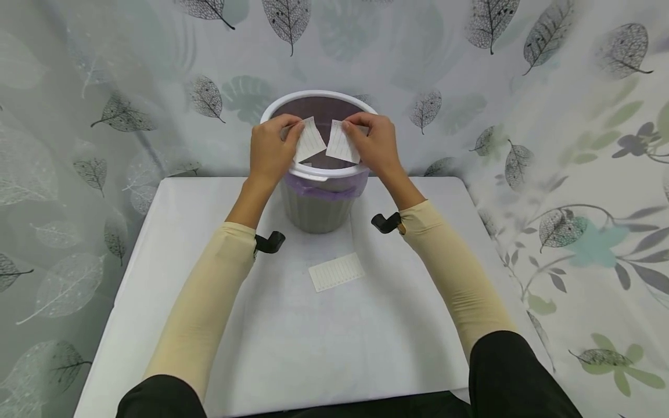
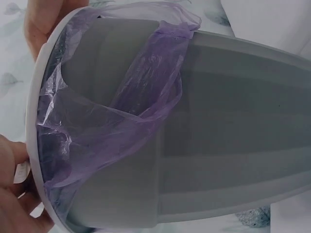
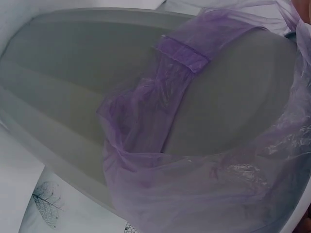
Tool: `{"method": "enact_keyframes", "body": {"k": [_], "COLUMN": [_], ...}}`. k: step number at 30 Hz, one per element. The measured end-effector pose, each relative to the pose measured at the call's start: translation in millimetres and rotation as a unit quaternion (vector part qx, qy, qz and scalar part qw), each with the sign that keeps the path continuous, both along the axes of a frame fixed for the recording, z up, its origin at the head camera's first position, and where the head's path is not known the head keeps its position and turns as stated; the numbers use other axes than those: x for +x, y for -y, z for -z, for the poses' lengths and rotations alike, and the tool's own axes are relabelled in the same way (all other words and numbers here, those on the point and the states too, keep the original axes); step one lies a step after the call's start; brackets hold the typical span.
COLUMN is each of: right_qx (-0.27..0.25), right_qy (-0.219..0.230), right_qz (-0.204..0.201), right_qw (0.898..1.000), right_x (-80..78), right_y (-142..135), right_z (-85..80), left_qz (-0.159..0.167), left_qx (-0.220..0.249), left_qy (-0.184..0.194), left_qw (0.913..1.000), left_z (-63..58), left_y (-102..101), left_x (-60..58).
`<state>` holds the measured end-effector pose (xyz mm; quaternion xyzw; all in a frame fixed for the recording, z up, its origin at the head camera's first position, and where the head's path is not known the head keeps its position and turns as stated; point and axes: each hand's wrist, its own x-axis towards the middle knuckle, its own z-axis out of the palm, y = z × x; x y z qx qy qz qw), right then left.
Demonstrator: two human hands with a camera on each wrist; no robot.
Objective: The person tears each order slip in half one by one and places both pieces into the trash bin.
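Note:
Over the mouth of a grey trash bin (image 1: 319,212) with a white rim, both hands hold pieces of lined paper. My left hand (image 1: 273,148) pinches one torn paper piece (image 1: 310,142) between thumb and fingers. Another piece of paper (image 1: 342,143) is pinched by my right hand (image 1: 372,142), with a gap between the two pieces. A purple plastic bag (image 2: 146,92) lines the bin and hangs over its outside below the rim. In the right wrist view, the bag (image 3: 160,111) covers part of the bin wall, and little of the hand shows.
A lined paper slip (image 1: 337,271) lies flat on the white table (image 1: 334,348), in front of the bin. Behind the table hangs a leaf-patterned curtain (image 1: 381,52). Black camera mounts (image 1: 270,242) stick out from both wrists.

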<state>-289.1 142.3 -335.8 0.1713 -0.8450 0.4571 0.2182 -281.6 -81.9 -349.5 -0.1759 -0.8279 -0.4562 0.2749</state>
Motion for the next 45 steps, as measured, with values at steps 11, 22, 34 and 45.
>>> {"method": "enact_keyframes", "body": {"k": [11,22,34,45], "right_qx": [0.046,0.078,0.031,-0.055], "right_qy": [0.023,-0.017,-0.027,-0.107], "right_qz": [0.003,-0.002,0.009,-0.013], "right_qw": [0.999,0.997,0.999,0.993], "right_x": [-1.9,3.6,12.1,46.6], "right_y": [3.5,-2.9,-16.9,-22.0], "right_z": [2.1,5.5,5.5,16.0], "left_qz": [0.017,0.032,0.031,0.042], "left_qx": [-0.023,-0.018,0.020,0.032], "left_qy": [0.011,-0.038,-0.111,-0.112], "left_qw": [0.9995,0.9986,0.9931,0.9923], "left_z": [2.5,6.0,14.3,36.3], "left_y": [-0.7,8.1,13.2,23.4], "left_x": [-2.5,8.6,34.1,63.0]}}
